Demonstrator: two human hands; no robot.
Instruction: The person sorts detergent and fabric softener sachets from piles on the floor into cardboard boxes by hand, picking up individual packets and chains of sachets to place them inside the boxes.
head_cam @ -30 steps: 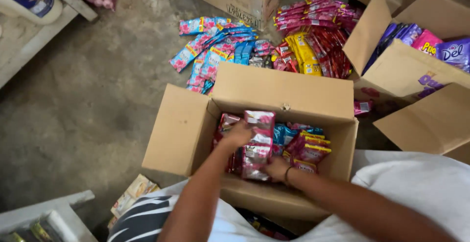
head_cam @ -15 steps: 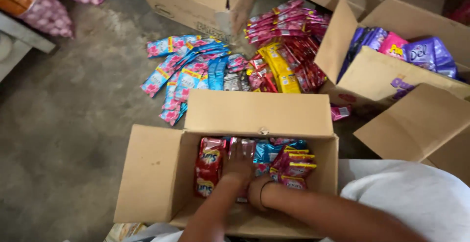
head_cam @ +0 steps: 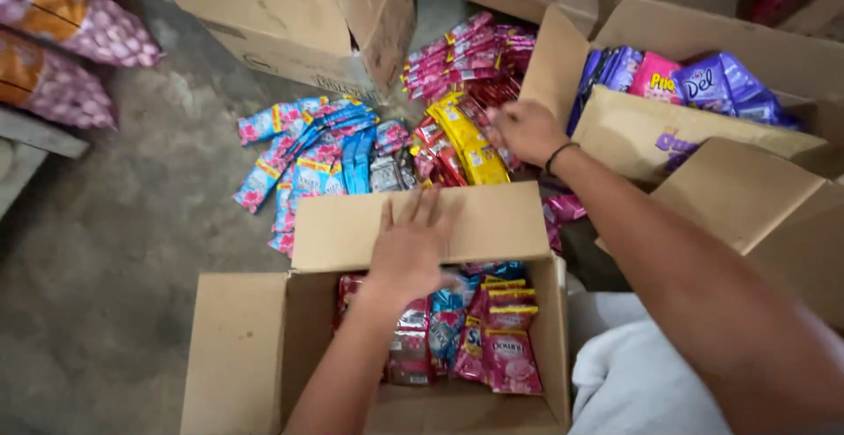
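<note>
An open cardboard box [head_cam: 246, 347] stands in front of me on the floor, holding red, blue and pink sachet strips [head_cam: 492, 338]. My left hand [head_cam: 409, 246] lies flat, fingers spread, on the box's far flap [head_cam: 492, 224]. My right hand [head_cam: 527, 131] reaches out over a pile of red, pink and yellow sachet strips [head_cam: 462, 145] on the floor, fingers curled above them; whether it grips any is unclear. A black band sits on that wrist.
Blue and pink sachet strips [head_cam: 308, 153] lie spread on the concrete floor [head_cam: 114, 241]. Another cardboard box [head_cam: 290, 21] stands behind them. At the right, an open box [head_cam: 668, 127] holds purple and pink packets. Pink patterned bags [head_cam: 61, 39] lie at the left.
Both hands have left the inside of the box. The left one came up onto the far flap, and the right one stretched out to the sachet pile beyond the box.
</note>
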